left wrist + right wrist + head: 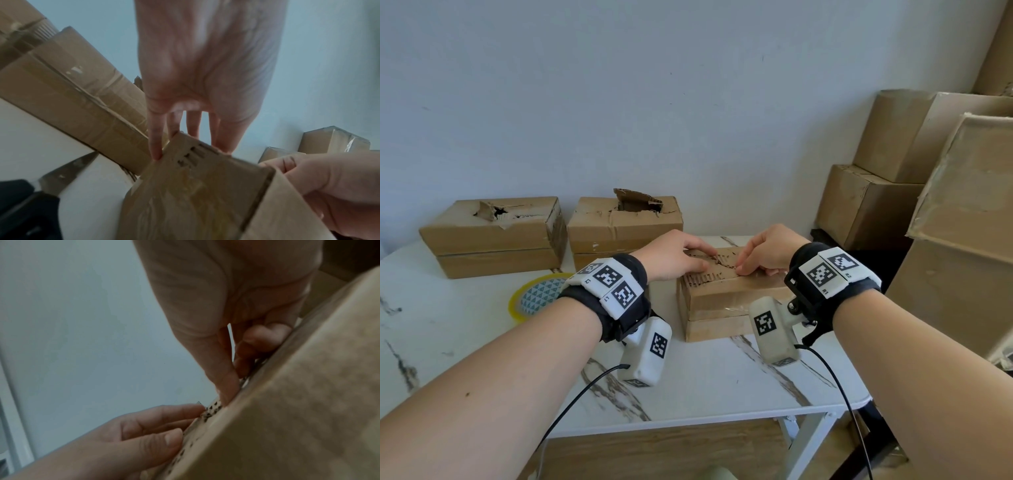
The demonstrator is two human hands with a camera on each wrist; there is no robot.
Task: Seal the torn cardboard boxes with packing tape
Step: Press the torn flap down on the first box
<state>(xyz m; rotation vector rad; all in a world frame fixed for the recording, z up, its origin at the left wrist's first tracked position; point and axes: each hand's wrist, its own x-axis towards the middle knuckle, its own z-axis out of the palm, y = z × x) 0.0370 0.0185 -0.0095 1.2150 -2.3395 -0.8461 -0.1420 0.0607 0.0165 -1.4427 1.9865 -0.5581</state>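
A small torn cardboard box (pixel 726 301) is seen on the white marbled desk (pixel 705 383), at about 1 o'clock from the desk's middle, with its near face set back from the front edge. Its top surface is ragged, the corrugation being exposed. The left hand (pixel 674 255) is laid on the top's left part, fingers extended and pressed flat against the torn cardboard; nothing is gripped by it. The right hand (pixel 767 251) is placed on the right part, thumb and fingers curled down and pressed onto the torn edge; whether anything is pinched between them cannot be told.

Two more torn boxes are set along the wall: one at 10 o'clock (pixel 493 236), one at 11 o'clock (pixel 623 226), the latter just behind the left hand. A roll of tape (pixel 536 296) is laid flat at 9 o'clock, just beside the left wrist. Bare desk is left toward 6 and 8 o'clock. Beyond the desk's right edge, at 3 o'clock, stacked cartons (pixel 893 171) are crowded close.
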